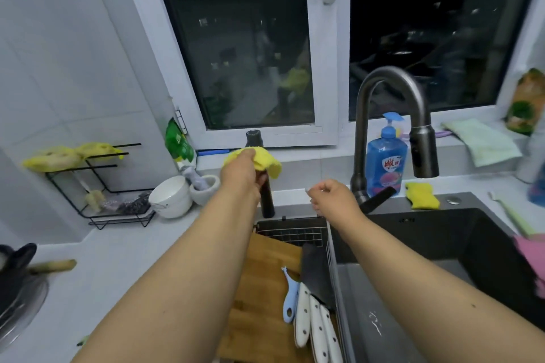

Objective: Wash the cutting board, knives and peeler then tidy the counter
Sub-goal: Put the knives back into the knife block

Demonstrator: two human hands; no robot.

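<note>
Nearest us: a rectangular wooden cutting board [265,274] over the wire drainer basket [295,234], bearing white-handled knives [303,318] and a pale blue peeler [290,292], long axes near-to-far, handles toward us. We place all of them short of both hands. The right hand [330,196] is nearer, fingers curled, nothing seen in it. Beyond, the left hand [240,172] grips a yellow cloth [265,160] atop a dark post [267,203].

Counter [124,262]: wire rack [121,216], white bowls [171,199], soap bottle [385,162]
</note>
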